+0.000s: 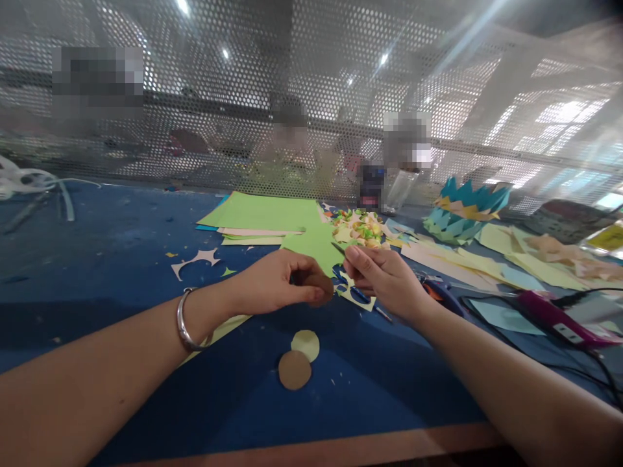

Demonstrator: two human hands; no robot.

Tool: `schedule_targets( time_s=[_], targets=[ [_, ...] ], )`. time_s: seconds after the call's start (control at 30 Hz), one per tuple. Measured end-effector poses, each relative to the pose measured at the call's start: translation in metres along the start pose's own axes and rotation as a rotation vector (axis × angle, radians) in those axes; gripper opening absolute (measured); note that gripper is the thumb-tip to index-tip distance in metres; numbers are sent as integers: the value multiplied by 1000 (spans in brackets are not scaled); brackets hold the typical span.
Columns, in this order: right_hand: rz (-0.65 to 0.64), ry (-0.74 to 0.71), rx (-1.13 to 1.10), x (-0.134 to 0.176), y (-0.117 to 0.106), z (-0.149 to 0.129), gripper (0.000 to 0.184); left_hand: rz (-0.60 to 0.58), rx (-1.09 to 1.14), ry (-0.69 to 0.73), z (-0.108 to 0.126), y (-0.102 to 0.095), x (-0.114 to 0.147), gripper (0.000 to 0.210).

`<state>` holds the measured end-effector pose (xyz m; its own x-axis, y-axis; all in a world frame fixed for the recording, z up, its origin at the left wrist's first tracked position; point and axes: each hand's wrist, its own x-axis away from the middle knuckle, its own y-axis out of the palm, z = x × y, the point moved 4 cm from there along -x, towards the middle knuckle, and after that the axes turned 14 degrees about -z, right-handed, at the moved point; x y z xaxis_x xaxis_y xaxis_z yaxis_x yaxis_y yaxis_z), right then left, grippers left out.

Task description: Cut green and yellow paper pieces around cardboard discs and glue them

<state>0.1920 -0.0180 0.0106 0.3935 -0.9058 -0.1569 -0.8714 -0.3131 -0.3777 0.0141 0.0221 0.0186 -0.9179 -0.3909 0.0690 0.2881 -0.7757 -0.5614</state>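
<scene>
My left hand (287, 282), with a silver bangle at the wrist, pinches a brown round disc (324, 289) between thumb and fingers. Facing it, my right hand (382, 275) is closed on a thin pointed tool (338, 249); only its dark tip shows, so its kind is unclear. Below the hands, a pale yellow paper circle (306, 344) lies partly under a brown circle (294, 371) on the blue table (233, 402). Blue-handled scissors (359, 295) and a cut paper scrap (367, 303) lie just under my right hand.
Green paper sheets (272, 211) are stacked behind the hands, beside a pile of small folded paper pieces (360, 227). Teal zigzag paper (467, 207) stands to the right. A purple power strip (559, 321) with cables lies far right. A perforated metal screen (219, 130) closes the back.
</scene>
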Motion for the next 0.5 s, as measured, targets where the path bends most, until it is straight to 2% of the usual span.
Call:
schedule_targets(
  time_s=[0.07,0.13,0.3,0.4,0.47,0.5],
  targets=[
    [43,9,24,0,-4,2,51,-15,-153,-97,-1,1,1,26],
    [65,5,74,1,-6,2,51,21,-279,-170,0,-2,4,31],
    [67,-23,186,1,-9,1,51,301,-533,-261,0,-33,14,36],
    [63,-31,254,1,-9,0,51,289,-565,-290,-12,-47,17,40],
    [79,-24,311,2,-10,-1,52,242,-603,-320,-22,-51,17,50],
    [91,-16,356,2,-11,-2,52,216,-613,-338,-27,-52,16,48]
  ],
)
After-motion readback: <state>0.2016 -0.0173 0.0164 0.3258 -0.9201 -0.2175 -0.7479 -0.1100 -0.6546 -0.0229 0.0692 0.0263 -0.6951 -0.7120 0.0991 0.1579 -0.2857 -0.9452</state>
